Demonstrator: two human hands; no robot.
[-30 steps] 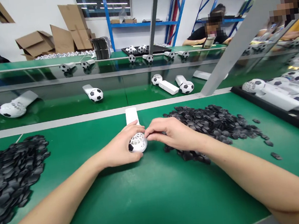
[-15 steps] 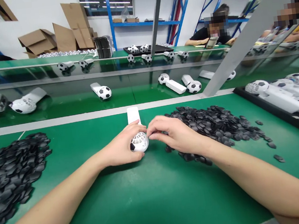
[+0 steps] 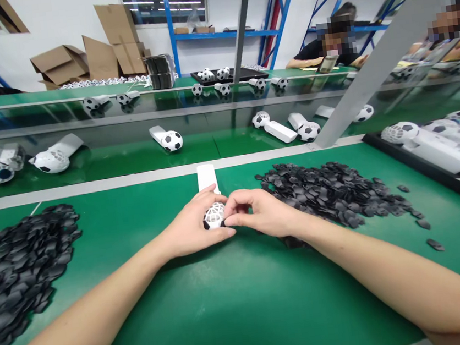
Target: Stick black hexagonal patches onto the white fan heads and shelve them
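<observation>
A white handheld fan [image 3: 206,175] with a soccer-ball head lies on the green table, its flat handle pointing away from me. My left hand [image 3: 196,220] wraps round the left side of the ball head, fingers over the top and thumb along the near side. The white grille [image 3: 214,213] faces up between my hands. At the ball's right side, my right hand [image 3: 255,211] is closed in a pinch, pressing a small black piece [image 3: 224,223] against the edge; the fingertips mostly cover it. Just right of this hand spreads a pile of black plastic pieces [image 3: 323,189].
Another heap of black pieces [image 3: 20,268] lies at left. A black tray [image 3: 454,174] of finished-looking fans stands at right. Beyond the pale table edge, a belt [image 3: 128,156] carries several fans. A slanted grey post [image 3: 367,62] rises at right. People sit across the far table.
My right hand has moved slightly left and down onto the ball's edge, where a black piece now shows. Fans on the near belt have shifted right, those on the far one left.
</observation>
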